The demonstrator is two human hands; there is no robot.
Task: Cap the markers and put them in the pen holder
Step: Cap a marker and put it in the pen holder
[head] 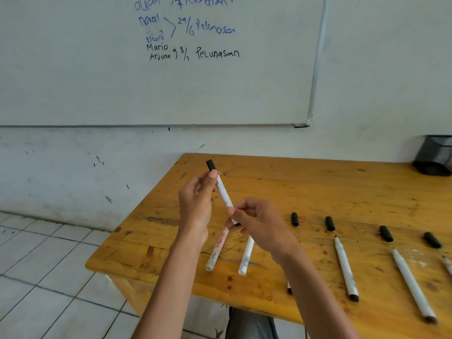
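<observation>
Both hands hold one white marker (pixel 223 193) above the table's left end, its black cap (pixel 210 165) on the upper tip. My left hand (pixel 197 206) pinches it just below the cap; my right hand (pixel 259 222) grips its lower end. Two white markers (pixel 217 250) (pixel 246 255) lie under my hands. Further right lie uncapped markers (pixel 345 267) (pixel 413 283), with several loose black caps (pixel 295 219) (pixel 330 223) (pixel 386 233) (pixel 432 240) in a row above them. The black pen holder (pixel 434 155) stands at the far right against the wall.
The yellow wooden table (pixel 305 187) ends at its left edge near my left hand, with a tiled floor (pixel 49 265) below. A whiteboard (pixel 146 81) hangs on the wall behind. Another marker (pixel 447 265) is cut off at the right edge.
</observation>
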